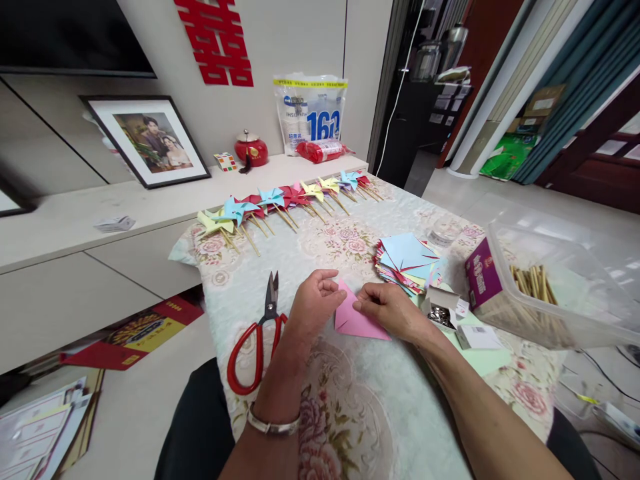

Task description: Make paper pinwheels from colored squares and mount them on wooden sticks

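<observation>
Two hands work one pink paper square point(357, 320) flat on the desk point(350, 407): left hand point(315, 300) pins its left edge, grip curled onto the paper, right hand point(387, 308) pinches a corner, fingers together on it, likely to fold. Red scissors point(257, 340) lie just left, within reach. Pin box point(440, 312) and stacked coloured squares point(407, 263) sit right. Clear tub point(560, 293) holds sticks. Finished pinwheels point(280, 203) line the far edge, out of the way.
</observation>
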The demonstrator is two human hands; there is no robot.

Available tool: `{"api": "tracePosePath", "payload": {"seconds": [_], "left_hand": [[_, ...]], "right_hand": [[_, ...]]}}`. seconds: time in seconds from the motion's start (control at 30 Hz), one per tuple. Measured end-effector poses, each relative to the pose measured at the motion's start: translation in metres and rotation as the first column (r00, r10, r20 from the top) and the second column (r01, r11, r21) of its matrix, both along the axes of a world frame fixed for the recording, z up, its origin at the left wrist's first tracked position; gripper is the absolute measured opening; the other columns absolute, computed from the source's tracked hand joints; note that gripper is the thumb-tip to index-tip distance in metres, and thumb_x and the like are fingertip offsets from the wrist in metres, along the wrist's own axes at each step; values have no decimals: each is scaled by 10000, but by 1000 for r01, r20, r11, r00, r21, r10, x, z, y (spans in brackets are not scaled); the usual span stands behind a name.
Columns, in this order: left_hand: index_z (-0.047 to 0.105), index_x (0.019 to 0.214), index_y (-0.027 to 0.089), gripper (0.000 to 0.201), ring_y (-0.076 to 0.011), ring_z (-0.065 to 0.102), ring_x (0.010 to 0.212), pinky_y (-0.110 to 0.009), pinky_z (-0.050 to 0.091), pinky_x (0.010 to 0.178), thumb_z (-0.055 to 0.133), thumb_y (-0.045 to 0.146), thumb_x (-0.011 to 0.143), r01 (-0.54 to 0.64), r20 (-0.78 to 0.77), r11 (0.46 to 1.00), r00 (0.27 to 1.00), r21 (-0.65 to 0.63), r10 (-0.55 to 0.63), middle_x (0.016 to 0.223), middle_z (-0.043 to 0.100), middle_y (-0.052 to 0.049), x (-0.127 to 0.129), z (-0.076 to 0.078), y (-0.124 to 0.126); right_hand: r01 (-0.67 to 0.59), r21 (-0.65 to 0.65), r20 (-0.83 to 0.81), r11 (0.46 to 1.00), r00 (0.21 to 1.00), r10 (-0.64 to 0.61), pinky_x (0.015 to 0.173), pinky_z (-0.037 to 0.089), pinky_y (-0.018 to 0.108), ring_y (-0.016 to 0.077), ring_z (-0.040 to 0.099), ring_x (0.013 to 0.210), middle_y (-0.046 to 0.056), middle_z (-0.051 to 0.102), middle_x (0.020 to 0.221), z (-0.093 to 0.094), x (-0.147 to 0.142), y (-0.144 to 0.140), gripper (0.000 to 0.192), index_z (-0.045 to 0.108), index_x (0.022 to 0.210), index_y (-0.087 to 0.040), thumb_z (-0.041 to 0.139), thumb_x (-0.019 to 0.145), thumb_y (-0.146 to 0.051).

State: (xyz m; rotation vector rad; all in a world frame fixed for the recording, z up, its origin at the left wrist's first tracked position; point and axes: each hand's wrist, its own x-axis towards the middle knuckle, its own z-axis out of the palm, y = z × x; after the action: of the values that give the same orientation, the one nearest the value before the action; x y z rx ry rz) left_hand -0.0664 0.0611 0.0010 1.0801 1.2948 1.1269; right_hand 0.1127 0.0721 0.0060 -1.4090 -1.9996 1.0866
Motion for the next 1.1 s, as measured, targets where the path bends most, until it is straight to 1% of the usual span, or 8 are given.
{"api": "tracePosePath", "payload": {"seconds": [0.13, 0.23, 0.3, 0.37, 0.5, 0.67, 0.87, 1.1], "left_hand": [[572, 1233, 102, 620, -173, 622, 828, -284, 490, 708, 759, 334, 690, -58, -45, 998, 997, -4, 58, 1092, 630, -116, 0, 6, -3], [504, 1319, 109, 769, -230, 649, 938, -315, 521, 739, 805, 330, 648, 44, 37, 998, 998, -35, -43, 1237, 612, -179, 2, 9, -5], [489, 1306, 101, 758, -240, 677, 939, -322, 535, 761, 802, 246, 631, 154, 156, 987, 977, -45, -146, 1178, 669, -175, 4, 10, -6], [531, 1225, 102, 637, -222, 702, 880, -307, 538, 759, 755, 150, 631, 193, 221, 980, 959, -46, -178, 1083, 723, -147, 8, 10, -6], [600, 1090, 115, 462, -193, 713, 770, -275, 534, 689, 669, 60, 636, 149, 190, 987, 972, -56, -136, 942, 763, -103, 12, 9, -5], [607, 1093, 116, 472, -181, 699, 712, -254, 505, 629, 649, 55, 627, 163, 119, 986, 980, -35, -158, 881, 765, -83, 11, 4, -3], [591, 1154, 90, 546, -187, 688, 792, -271, 505, 694, 697, 96, 618, 134, 121, 990, 984, -34, -129, 1011, 754, -118, 10, 11, -5], [659, 1051, 98, 430, -131, 628, 651, -222, 469, 611, 712, 102, 625, 32, 59, 999, 998, -39, -29, 785, 731, -32, 14, 18, -6]], "right_hand": [[51, -42, -86, 998, 995, -54, 550, 282, 268, 134, 405, 585, -29, 478, 605, 1, 0, 2, 251, 568, 654, -193, 595, 790, -402], [77, -88, -159, 993, 983, -90, 546, 296, 266, 134, 413, 588, -24, 493, 629, 0, 1, 3, 274, 584, 691, -188, 593, 769, -451], [84, -117, -204, 990, 973, -107, 544, 306, 263, 131, 416, 584, -24, 500, 639, 0, 1, 4, 292, 586, 705, -187, 598, 756, -474], [88, -141, -239, 986, 964, -120, 539, 309, 262, 128, 415, 577, -27, 495, 636, 0, 1, 4, 307, 583, 704, -189, 608, 746, -492], [99, -171, -272, 980, 952, -144, 541, 307, 262, 131, 426, 582, -23, 518, 641, 1, 1, 3, 318, 604, 729, -183, 654, 731, -497], [104, -170, -291, 980, 945, -151, 537, 267, 266, 123, 387, 565, -36, 497, 598, 0, 2, 4, 290, 600, 661, -186, 718, 689, -449], [170, -165, -380, 972, 898, -221, 539, 252, 271, 119, 371, 543, -53, 468, 560, -1, 2, 6, 315, 543, 625, -204, 719, 707, -453], [155, -199, -496, 968, 835, -236, 569, 295, 279, 122, 410, 552, -54, 492, 564, 0, 0, 5, 338, 552, 623, -202, 754, 711, -457]]}}
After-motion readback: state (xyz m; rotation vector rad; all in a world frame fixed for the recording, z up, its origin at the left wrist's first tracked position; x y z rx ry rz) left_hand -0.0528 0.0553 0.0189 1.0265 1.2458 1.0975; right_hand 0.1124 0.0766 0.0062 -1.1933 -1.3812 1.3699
